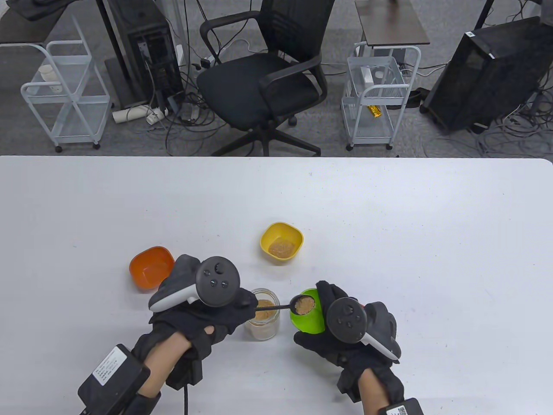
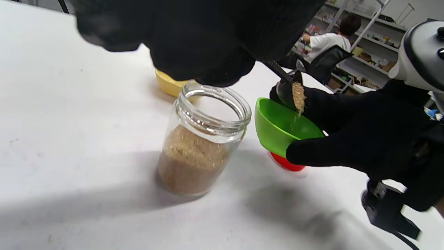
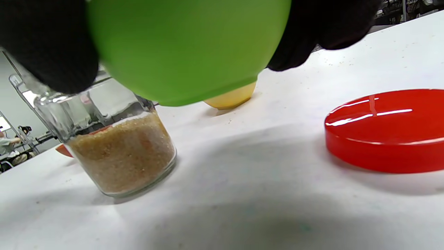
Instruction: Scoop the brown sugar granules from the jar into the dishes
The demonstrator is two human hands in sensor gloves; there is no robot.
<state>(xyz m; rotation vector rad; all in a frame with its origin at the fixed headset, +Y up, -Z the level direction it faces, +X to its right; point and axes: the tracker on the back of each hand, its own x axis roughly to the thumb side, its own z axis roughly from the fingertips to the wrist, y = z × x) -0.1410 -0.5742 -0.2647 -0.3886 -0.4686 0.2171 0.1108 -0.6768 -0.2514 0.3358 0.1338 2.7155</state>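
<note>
Glass jar, one spoon, three dishes, perhaps one red lid

Near edge crowded by jar, green dish and red lid; far tabletop left bare.

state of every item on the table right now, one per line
glass jar: open, upright, partly filled with brown sugar
spoon: loaded, tipped over the green dish
green dish: lifted, tilted
yellow dish: on table, holds sugar
orange dish: on table, looks empty
red lid: off, flat on table
left hand: holds spoon
right hand: holds green dish
</note>
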